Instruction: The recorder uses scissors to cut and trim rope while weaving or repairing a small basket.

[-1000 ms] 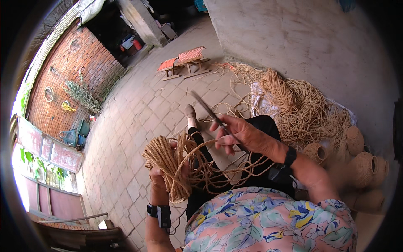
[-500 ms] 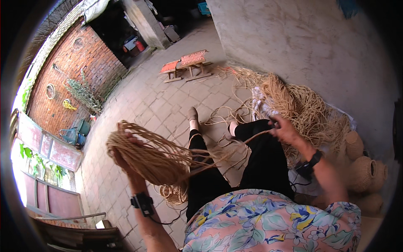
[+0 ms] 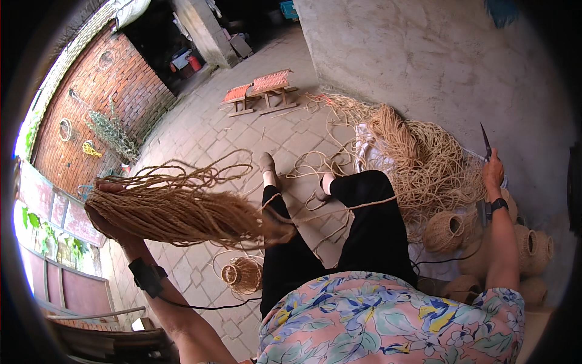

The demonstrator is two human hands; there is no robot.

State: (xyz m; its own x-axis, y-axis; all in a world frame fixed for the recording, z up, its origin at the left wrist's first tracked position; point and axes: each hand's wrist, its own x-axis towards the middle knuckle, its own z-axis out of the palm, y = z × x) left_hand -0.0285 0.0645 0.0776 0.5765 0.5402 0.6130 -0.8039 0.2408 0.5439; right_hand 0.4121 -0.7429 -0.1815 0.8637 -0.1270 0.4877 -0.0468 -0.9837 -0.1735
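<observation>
The fingers of my left hand (image 3: 111,187) are wrapped round one end of a bundle of brown rope (image 3: 194,215), held out to my left. The fingers of my right hand (image 3: 493,171) grip a dark pointed tool (image 3: 486,142), well apart from it. Below the bundle lies a woven basket (image 3: 247,276); farther off, a rope heap (image 3: 433,161), then red-topped stools (image 3: 271,82).

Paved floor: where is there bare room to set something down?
The widest free patch of paved floor lies between the brick wall and the two low stools. Another lies between the left forearm, the rope bundle and the lone basket. The right side is crowded: rope pile, trailing toward the right foot, and woven baskets near the grey wall.
</observation>
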